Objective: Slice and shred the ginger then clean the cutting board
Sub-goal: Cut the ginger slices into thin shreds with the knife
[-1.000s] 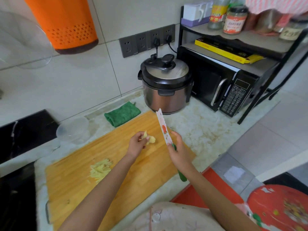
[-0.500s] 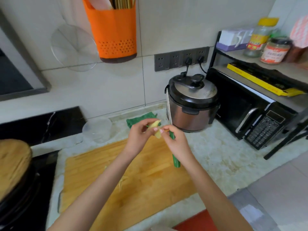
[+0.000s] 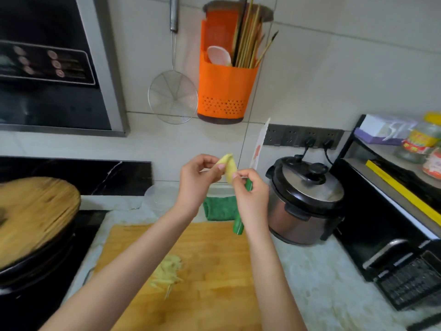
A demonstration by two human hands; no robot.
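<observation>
My left hand (image 3: 199, 180) pinches a peeled, pale yellow piece of ginger (image 3: 229, 166) and holds it up in front of the wall, well above the wooden cutting board (image 3: 214, 271). My right hand (image 3: 251, 198) grips the green handle of a knife (image 3: 238, 226), whose white blade (image 3: 260, 144) points up; its fingertips also touch the ginger's lower edge. A small heap of shredded ginger (image 3: 168, 271) lies on the board below my left forearm.
A green cloth (image 3: 220, 209) lies behind the board. A pressure cooker (image 3: 305, 201) and a black microwave (image 3: 391, 232) stand to the right. At left, a wok with a wooden lid (image 3: 33, 216) sits on the stove. An orange utensil holder (image 3: 226, 89) and a strainer (image 3: 173, 95) hang on the wall.
Both hands lifted the ginger and knife up from the board to chest height. The view tilted upward, and my right fingertips came onto the ginger.
</observation>
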